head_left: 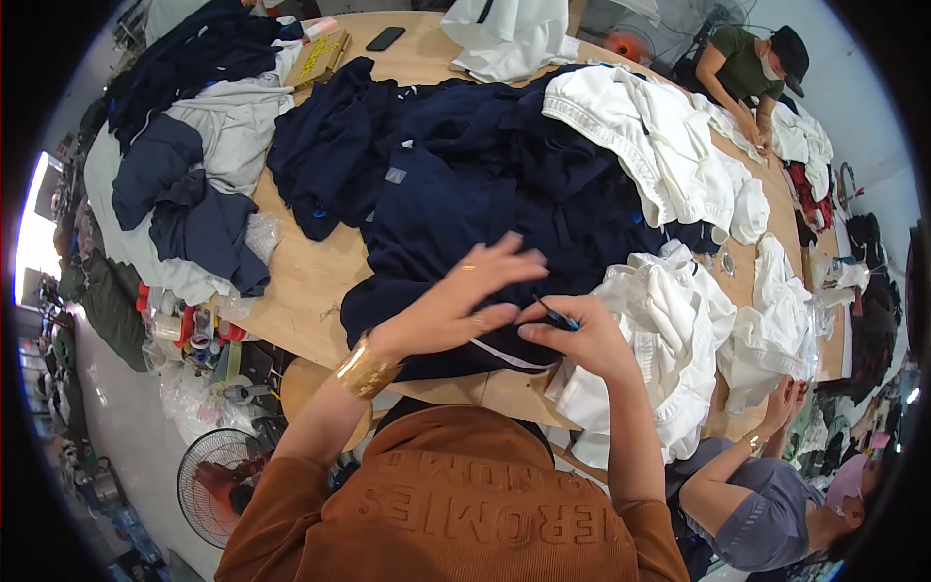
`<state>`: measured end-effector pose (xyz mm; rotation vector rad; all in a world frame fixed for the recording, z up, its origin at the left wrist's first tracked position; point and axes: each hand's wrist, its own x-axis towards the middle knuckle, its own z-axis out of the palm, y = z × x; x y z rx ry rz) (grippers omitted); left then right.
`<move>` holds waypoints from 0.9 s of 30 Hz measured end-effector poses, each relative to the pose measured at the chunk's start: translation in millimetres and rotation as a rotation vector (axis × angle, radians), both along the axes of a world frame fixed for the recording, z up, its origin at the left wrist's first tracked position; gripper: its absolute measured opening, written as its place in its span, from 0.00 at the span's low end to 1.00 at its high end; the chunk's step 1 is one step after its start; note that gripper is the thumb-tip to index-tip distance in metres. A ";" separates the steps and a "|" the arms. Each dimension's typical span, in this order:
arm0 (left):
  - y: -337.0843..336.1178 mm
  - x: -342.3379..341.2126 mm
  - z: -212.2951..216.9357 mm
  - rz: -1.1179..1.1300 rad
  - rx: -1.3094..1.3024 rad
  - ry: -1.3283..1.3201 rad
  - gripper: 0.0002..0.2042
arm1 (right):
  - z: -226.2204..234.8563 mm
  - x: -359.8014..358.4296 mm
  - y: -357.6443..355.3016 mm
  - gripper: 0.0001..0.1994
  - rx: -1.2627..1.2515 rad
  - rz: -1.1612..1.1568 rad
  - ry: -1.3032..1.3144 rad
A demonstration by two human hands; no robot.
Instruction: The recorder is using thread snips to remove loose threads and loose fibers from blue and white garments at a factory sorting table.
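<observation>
Navy garments [456, 213] lie heaped across the middle of the wooden table. Over their near part hovers my left hand [451, 306], its fingers stretched out and slightly blurred, with nothing in it; a wide gold cuff is on that wrist. My right hand [587, 335] grips a small blue tool that looks like thread snips [558, 316], partly covered by the fingers. A white stripe runs along the navy cloth's near edge below both hands. Close to my right forearm lies a crumpled white garment [659, 330].
More white garments [650, 136] cover the table's right side. Grey and dark cloth [228, 136] is piled at the left. A phone [386, 39] lies at the far edge. Two people work on the right, one far [742, 78], one near [766, 504]. A fan [218, 485] stands lower left.
</observation>
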<state>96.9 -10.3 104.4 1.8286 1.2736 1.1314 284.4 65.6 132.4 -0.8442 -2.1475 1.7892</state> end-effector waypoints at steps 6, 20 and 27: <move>21.5 -13.3 3.5 -0.493 -0.128 -0.184 0.14 | 29.6 18.3 -9.9 0.06 -0.067 -0.043 0.111; -17.3 -7.9 37.3 -0.244 -0.519 -0.283 0.13 | 8.5 28.3 -16.3 0.07 -0.199 -0.437 0.165; -28.0 5.8 37.2 -0.041 -0.655 -0.436 0.11 | -0.8 22.5 -22.8 0.09 0.238 -0.473 0.038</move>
